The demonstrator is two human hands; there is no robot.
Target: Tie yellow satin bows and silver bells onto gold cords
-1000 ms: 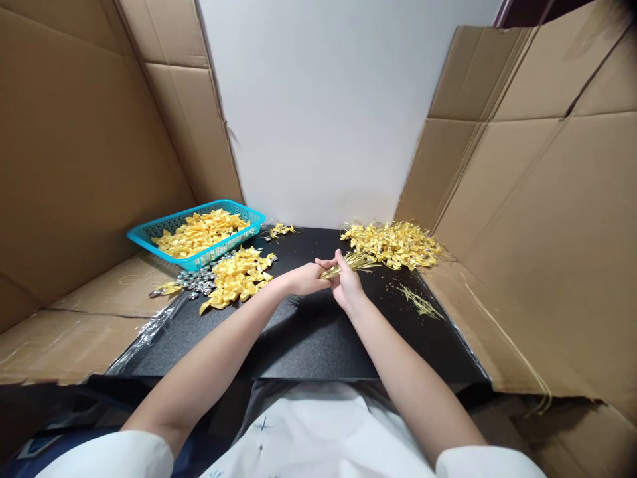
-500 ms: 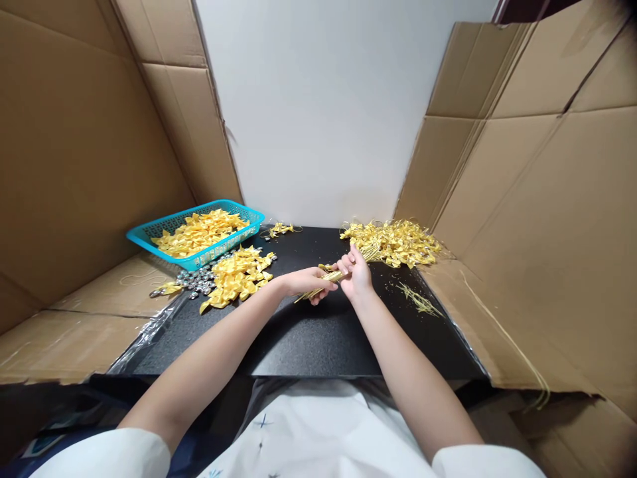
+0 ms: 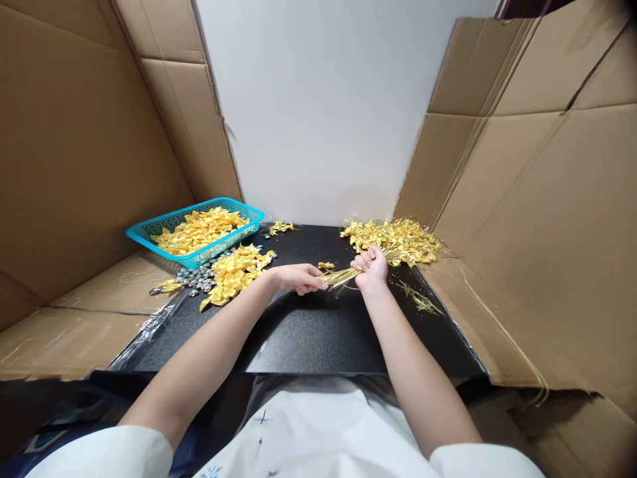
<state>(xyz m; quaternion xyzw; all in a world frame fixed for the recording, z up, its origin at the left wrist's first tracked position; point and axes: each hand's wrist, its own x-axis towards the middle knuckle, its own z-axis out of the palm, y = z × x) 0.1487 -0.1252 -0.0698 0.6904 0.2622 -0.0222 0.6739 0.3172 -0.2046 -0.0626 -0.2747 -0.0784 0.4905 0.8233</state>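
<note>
A bundle of thin gold cords [image 3: 340,277] stretches between my two hands above the black tabletop. My right hand [image 3: 372,267] is closed in a fist around its middle, and cord ends stick out past the fist toward the back right. At the left end of the bundle, the fingertips of my left hand [image 3: 300,279] pinch the cords; the thumb side is partly hidden. One small yellow ribbon bow [image 3: 326,265] lies on the table just behind the bundle.
A turquoise basket [image 3: 199,260] of yellow bows stands at the back left. Before it lie loose yellow bows [image 3: 236,272] and silvery round pieces [image 3: 200,280]. Corded bows [image 3: 398,240] are heaped at the back right, near cut cords [image 3: 421,299]. Cardboard walls [image 3: 547,199] flank the table.
My right hand has moved right with the bundle and tightened into a fist. My left hand has slid slightly left to the cords' end, widening the gap between my hands.
</note>
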